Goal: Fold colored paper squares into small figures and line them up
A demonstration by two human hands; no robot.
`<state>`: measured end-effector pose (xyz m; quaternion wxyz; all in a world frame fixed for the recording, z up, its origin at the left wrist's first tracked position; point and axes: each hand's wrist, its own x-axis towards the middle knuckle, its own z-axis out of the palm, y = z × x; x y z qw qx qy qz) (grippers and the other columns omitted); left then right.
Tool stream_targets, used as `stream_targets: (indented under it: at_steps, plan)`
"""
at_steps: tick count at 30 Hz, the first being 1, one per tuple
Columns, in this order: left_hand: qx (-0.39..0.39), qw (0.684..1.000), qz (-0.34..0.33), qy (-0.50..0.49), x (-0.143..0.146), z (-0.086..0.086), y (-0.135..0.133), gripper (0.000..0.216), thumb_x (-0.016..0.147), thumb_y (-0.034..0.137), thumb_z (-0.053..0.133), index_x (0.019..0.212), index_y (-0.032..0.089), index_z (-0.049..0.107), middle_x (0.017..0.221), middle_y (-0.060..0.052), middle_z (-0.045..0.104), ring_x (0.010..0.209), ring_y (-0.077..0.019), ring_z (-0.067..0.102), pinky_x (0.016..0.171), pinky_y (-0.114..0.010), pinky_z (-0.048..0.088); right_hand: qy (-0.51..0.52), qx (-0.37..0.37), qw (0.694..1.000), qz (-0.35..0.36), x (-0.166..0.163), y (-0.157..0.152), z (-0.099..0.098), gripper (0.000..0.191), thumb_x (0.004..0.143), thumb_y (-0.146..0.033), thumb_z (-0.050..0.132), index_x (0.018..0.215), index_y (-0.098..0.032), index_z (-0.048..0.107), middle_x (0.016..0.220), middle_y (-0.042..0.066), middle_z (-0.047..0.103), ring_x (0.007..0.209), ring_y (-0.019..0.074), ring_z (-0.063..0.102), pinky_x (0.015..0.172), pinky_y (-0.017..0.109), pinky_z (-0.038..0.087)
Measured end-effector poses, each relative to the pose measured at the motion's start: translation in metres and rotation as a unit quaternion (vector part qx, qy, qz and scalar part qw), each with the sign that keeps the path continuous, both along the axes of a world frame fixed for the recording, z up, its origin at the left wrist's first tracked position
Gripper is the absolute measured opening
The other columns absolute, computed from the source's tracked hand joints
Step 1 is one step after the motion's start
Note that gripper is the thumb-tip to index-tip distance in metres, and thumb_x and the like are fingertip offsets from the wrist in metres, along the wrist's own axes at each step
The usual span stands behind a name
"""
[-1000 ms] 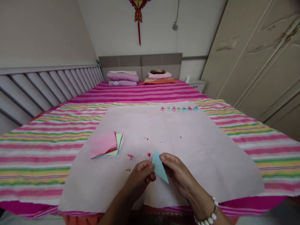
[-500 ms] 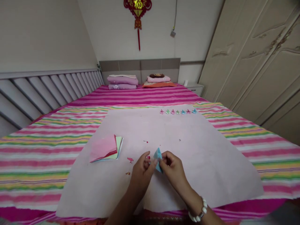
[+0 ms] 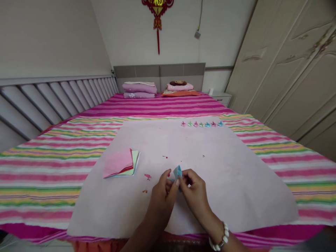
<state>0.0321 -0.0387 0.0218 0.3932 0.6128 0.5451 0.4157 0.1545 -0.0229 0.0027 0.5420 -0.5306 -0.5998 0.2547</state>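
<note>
Between my two hands, near the front middle of the pale sheet [image 3: 231, 196], is a small folded piece of blue paper [image 3: 177, 172]. Its pointed tip stands up above my fingers, and its lower part is mostly hidden by them. My left hand [image 3: 164, 190] pinches it from the left, thumb on the near side. From the right my right hand [image 3: 193, 187] grips it between thumb and curled fingers; a white bead bracelet [image 3: 222, 239] circles that wrist. Left of my left hand lie a small pink scrap [image 3: 147, 176] and a tiny brownish piece [image 3: 145, 191].
A stack of coloured paper [image 3: 119, 163] lies on the sheet's left side. Several small folded paper pieces [image 3: 201, 124] stand in a row along its far edge. A tiny red-tipped bit [image 3: 165, 157] lies beyond my hands. Striped bedding [image 3: 39, 168] surrounds the sheet.
My left fingers have closed in further round the blue paper, and its lower part, visible before, is now mostly covered. The whole view has shifted slightly.
</note>
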Motion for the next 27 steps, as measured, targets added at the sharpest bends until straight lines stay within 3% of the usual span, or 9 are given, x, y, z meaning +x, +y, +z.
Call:
stream_targets:
  at_steps: [8,17,23,27]
  plan:
    - [0.014,0.999,-0.011,0.043,0.003,-0.001,0.011,0.041,0.089,0.034,0.042,0.12,0.012,0.057,0.092,-0.012,0.071,0.082,-0.0235,0.066,0.074,-0.032,0.048,-0.106,0.077,0.991,0.017,-0.008,-0.007,-0.001,0.015,0.087,-0.015,0.048,0.076,-0.019,0.057,0.072,0.001,0.056,0.064,0.0148,0.052,0.058,0.025,0.041]
    - [0.011,0.993,0.002,0.122,-0.001,-0.005,0.019,0.041,0.084,0.025,0.043,0.118,0.01,0.062,0.078,-0.012,0.073,0.071,-0.0252,0.066,0.067,-0.034,0.047,-0.196,0.114,0.974,0.0,-0.009,-0.004,-0.011,0.016,0.084,-0.007,0.044,0.078,-0.019,0.051,0.075,0.003,0.053,0.065,0.0165,0.052,0.057,0.027,0.042]
    - [-0.042,0.999,-0.008,0.004,0.0,-0.003,0.02,0.034,0.08,0.023,0.046,0.106,0.013,0.066,0.078,-0.007,0.072,0.072,-0.0216,0.066,0.065,-0.031,0.05,-0.159,0.123,0.979,0.025,-0.01,-0.007,-0.009,0.019,0.084,-0.004,0.043,0.084,-0.019,0.055,0.079,0.004,0.056,0.071,0.0174,0.055,0.061,0.028,0.046]
    - [-0.063,0.994,0.031,-0.089,-0.002,-0.008,0.026,0.039,0.069,0.014,0.052,0.106,0.011,0.066,0.096,-0.008,0.072,0.093,-0.0212,0.065,0.083,-0.031,0.048,-0.191,0.152,0.969,0.039,-0.013,-0.011,-0.009,0.025,0.084,-0.003,0.041,0.096,-0.016,0.058,0.084,0.007,0.058,0.074,0.0192,0.057,0.064,0.03,0.05]
